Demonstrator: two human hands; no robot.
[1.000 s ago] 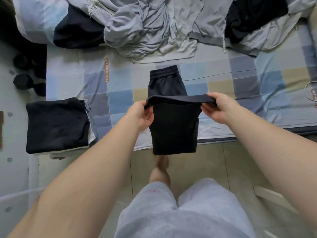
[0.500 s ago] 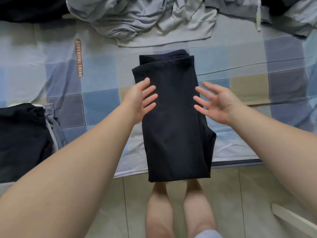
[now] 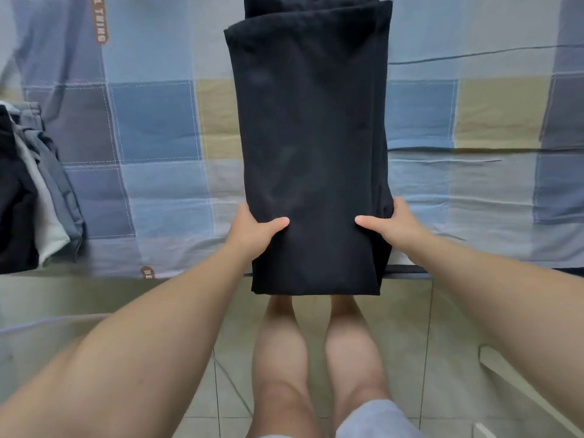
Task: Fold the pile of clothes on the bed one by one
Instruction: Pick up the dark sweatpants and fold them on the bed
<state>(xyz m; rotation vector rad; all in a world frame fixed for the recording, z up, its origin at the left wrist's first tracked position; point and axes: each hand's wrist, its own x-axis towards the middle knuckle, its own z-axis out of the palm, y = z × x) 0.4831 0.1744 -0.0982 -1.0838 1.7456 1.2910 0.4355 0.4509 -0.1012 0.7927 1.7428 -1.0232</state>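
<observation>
We grip the folded black garment (image 3: 313, 147) near its 6 o'clock end, left hand (image 3: 252, 235) clamped on its 9 o'clock edge, right hand (image 3: 395, 229) on its 3 o'clock edge, thumbs on top. Its long axis runs 12 to 6 on the checked sheet (image 3: 158, 121), near end overhanging the bed. A folded stack (image 3: 28, 200) lies at 9 o'clock.

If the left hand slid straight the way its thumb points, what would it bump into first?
Probably the right hand. The thumb of the left hand points across the folded black garment, straight at the other thumb.
</observation>
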